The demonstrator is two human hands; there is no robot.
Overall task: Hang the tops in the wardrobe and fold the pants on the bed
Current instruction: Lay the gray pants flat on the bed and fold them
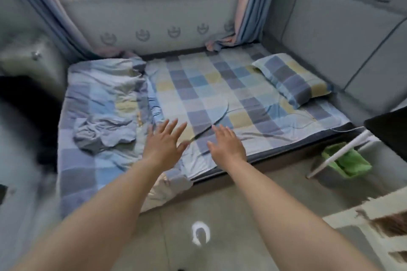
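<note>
Both hands reached out over the near edge of the bed [220, 86], fingers spread and holding nothing. The crumpled grey-blue garment [103, 134] lay on the bed's left side, left of the left hand [164, 145] and well apart from the right hand [226, 145]. The left was nearer; the reach likely fell to it.

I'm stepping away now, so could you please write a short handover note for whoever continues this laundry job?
Left hand: open, fingers spread, holding nothing, over the bed's near edge.
Right hand: open, empty, beside it.
Crumpled grey-blue garment: lies unfolded on the folded checked quilt, left part of the bed. Whether it is a top or pants cannot be told.
Wardrobe: not in view.
Done: nothing visible.
Left: sort the garment, then hang or fold it.
</note>
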